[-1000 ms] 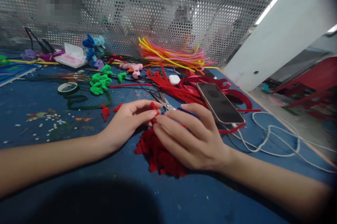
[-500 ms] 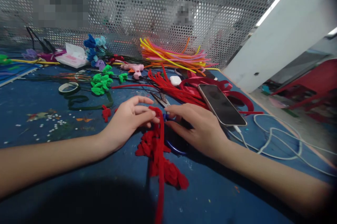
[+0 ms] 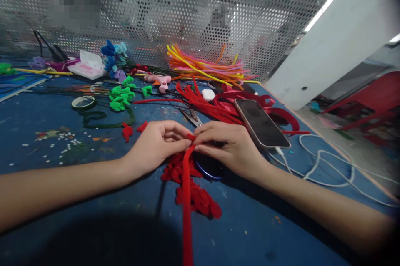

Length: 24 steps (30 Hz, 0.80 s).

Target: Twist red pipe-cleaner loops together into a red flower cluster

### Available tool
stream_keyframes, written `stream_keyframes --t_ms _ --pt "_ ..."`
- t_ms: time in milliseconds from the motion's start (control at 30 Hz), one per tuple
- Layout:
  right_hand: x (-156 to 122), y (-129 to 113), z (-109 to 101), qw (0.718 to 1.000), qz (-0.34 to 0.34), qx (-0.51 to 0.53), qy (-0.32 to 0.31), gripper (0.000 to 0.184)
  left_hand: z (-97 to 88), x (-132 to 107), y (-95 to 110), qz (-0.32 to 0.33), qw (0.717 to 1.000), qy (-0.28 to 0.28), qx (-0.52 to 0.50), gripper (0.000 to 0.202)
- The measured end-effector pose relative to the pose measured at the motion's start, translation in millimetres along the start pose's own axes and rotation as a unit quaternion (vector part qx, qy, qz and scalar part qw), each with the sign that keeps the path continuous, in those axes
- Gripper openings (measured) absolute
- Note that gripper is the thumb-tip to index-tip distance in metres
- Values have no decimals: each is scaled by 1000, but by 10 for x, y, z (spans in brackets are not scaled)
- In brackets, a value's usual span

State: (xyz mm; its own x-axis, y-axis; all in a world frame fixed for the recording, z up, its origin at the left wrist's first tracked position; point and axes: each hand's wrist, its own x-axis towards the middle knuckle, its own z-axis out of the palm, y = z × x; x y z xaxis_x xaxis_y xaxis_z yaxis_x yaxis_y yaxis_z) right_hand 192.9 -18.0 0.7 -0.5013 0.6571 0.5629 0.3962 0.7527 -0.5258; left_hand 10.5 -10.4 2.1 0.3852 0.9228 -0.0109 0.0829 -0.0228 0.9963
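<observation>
My left hand (image 3: 156, 145) and my right hand (image 3: 231, 147) meet at the middle of the blue table (image 3: 78, 199). Both pinch the top end of a long red pipe cleaner (image 3: 186, 199), which runs down toward me and off the bottom edge. Under it lies a heap of small red pipe-cleaner pieces (image 3: 193, 191). A dark blue ring (image 3: 208, 170) shows beneath my right hand. Scissors (image 3: 192, 118) lie just beyond my fingertips.
A phone (image 3: 261, 123) with a white cable (image 3: 325, 166) lies to the right on red pipe cleaners (image 3: 212, 105). Further back are green twisted pieces (image 3: 120, 97), a tape roll (image 3: 81, 103), a pink glue gun (image 3: 159, 80), coloured pipe cleaners (image 3: 206, 68) and a perforated metal wall (image 3: 175, 12).
A second ago both hands worked a short red bit over the heap. Since then a long red pipe cleaner has come into them, and both hands now pinch its top end.
</observation>
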Motion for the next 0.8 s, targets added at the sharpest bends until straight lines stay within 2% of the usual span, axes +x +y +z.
stream_keyframes --t_ms 167,367,600,700,800 --pt "-13 -42 51 990 133 53 6 5 19 -4 -3 1 1000 -12 4 10" --pt "-44 -8 87 971 213 103 48 13 8 -16 -28 22 1000 2 6 12" --pt "-71 -6 110 985 154 60 45 12 5 5 -46 3 1000 8 -1 14" --pt "-80 -21 113 991 122 -9 46 18 13 7 -43 9 1000 14 1 18" --pt "-76 -39 106 991 51 -109 62 28 22 -1 -32 34 999 31 29 17"
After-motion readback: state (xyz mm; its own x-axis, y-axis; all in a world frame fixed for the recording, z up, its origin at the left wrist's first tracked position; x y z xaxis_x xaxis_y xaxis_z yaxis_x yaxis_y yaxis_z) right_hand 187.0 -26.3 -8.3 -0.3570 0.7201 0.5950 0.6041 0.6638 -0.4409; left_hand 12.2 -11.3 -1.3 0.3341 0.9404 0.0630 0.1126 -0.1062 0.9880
